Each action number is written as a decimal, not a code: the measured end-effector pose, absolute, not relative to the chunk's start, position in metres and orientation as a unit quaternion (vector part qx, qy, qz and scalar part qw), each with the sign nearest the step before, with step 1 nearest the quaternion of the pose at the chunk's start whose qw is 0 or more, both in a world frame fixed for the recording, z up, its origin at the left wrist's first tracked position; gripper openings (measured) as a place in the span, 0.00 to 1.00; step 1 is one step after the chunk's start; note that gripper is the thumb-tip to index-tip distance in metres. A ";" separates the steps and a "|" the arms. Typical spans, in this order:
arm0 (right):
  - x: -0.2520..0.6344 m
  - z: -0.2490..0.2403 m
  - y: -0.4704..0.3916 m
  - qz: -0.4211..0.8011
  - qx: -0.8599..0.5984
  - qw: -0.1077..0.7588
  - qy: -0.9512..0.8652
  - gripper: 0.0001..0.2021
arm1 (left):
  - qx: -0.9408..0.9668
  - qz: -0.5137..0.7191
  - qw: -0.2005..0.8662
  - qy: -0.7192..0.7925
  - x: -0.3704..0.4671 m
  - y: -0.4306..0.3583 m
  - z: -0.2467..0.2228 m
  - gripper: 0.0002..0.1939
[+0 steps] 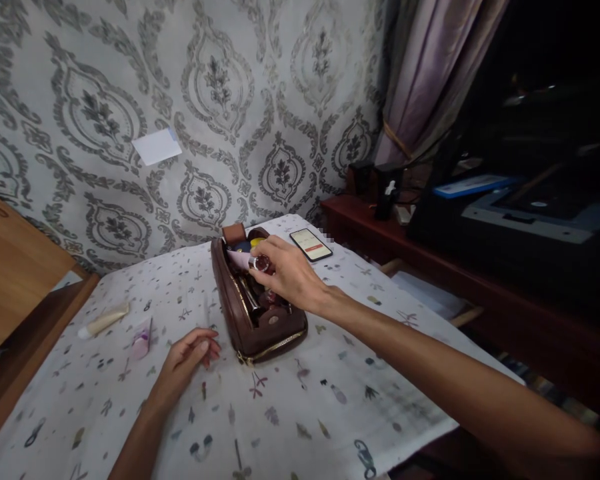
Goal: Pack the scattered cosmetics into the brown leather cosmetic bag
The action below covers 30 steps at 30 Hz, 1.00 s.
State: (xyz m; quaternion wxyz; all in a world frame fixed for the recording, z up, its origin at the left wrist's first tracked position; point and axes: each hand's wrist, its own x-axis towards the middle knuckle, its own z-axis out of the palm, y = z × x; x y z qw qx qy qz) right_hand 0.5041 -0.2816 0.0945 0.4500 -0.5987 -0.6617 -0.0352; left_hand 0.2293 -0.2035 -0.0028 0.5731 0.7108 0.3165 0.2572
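A dark brown zippered bag (230, 300) lies unzipped on the patterned white cloth (280, 413), with several small items inside. Over its opening, my right hand (283, 270) has its fingers closed on a pale pink tube (240, 260) with a shiny cap. My left hand (193, 353) rests on the cloth left of the bag's near end, fingers loosely curled and apart, nothing visible in it. To the left lie a small pink-purple tube (142, 339) and a cream tube (105, 320).
A phone (311, 245) with a lit screen lies beyond the bag, to the right. A dark red desk (350, 217) with small dark objects stands at the right. Wooden furniture (20, 267) is at the left; a patterned wall (260, 120) rises behind.
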 end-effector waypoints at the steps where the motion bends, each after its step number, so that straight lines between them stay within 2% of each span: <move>1: 0.504 0.093 -0.279 -0.042 -0.599 0.440 -0.668 0.06 | 0.711 0.256 0.574 0.316 0.229 -0.204 -0.002 0.19; 13: 0.497 0.094 -0.272 -0.077 -0.642 0.317 -0.694 0.03 | 0.730 0.237 0.563 0.307 0.226 -0.206 0.003 0.18; 19: 0.488 0.101 -0.278 -0.119 -0.681 0.216 -0.690 0.07 | 0.723 0.244 0.573 0.300 0.228 -0.206 0.002 0.18; 30: 0.475 0.112 -0.286 -0.152 -0.693 0.122 -0.694 0.10 | 0.737 0.222 0.574 0.280 0.227 -0.208 0.002 0.19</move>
